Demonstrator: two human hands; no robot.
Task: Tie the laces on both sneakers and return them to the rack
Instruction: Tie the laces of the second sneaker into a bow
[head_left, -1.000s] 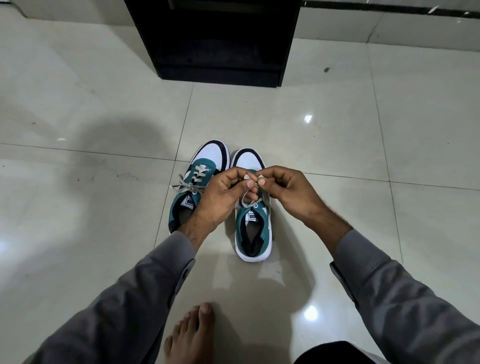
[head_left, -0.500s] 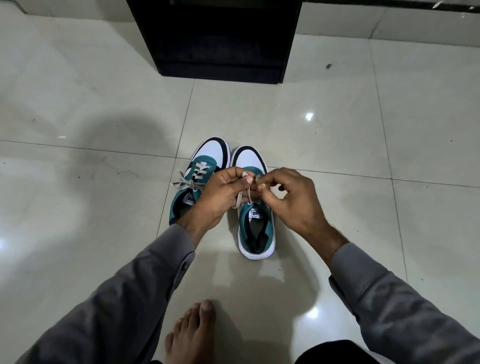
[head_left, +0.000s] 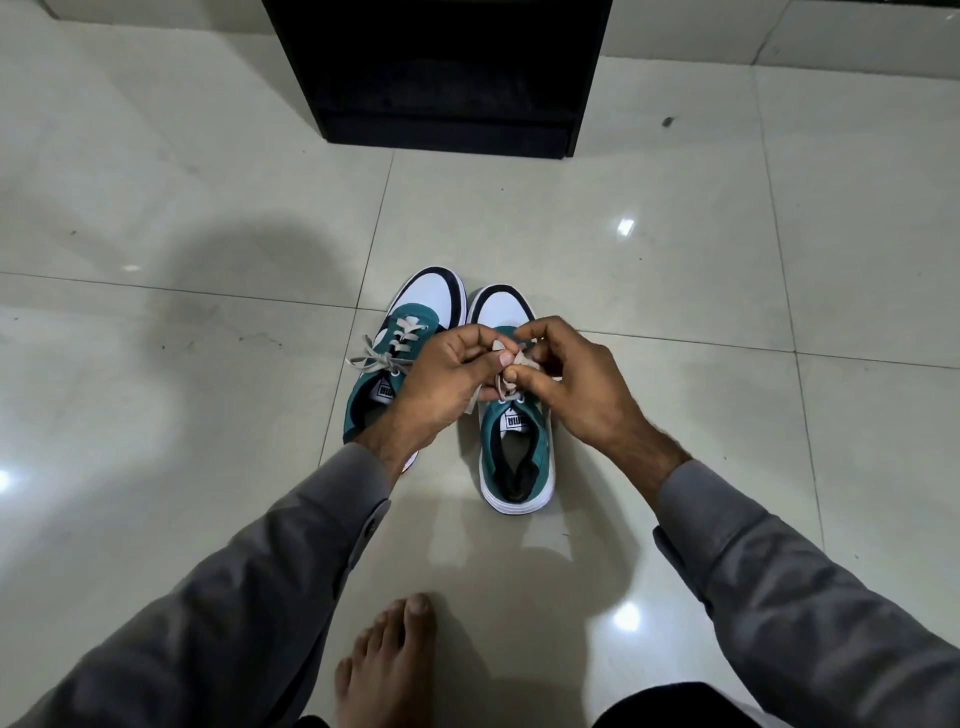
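Two teal and white sneakers stand side by side on the tiled floor, toes pointing away from me. The left sneaker has its grey laces tied in a bow. Over the right sneaker both hands meet. My left hand pinches a loop of the right sneaker's lace between thumb and fingers. My right hand pinches the same lace from the other side. The fingers hide most of the knot.
A black shoe rack stands on the floor straight ahead, beyond the sneakers. My bare foot rests on the tile near the bottom edge. Glossy pale tiles surround the shoes on all sides.
Both hands stay on the right sneaker's lace. The fingers have shifted, working the lace loops closer together above the tongue. The sneakers have not moved.
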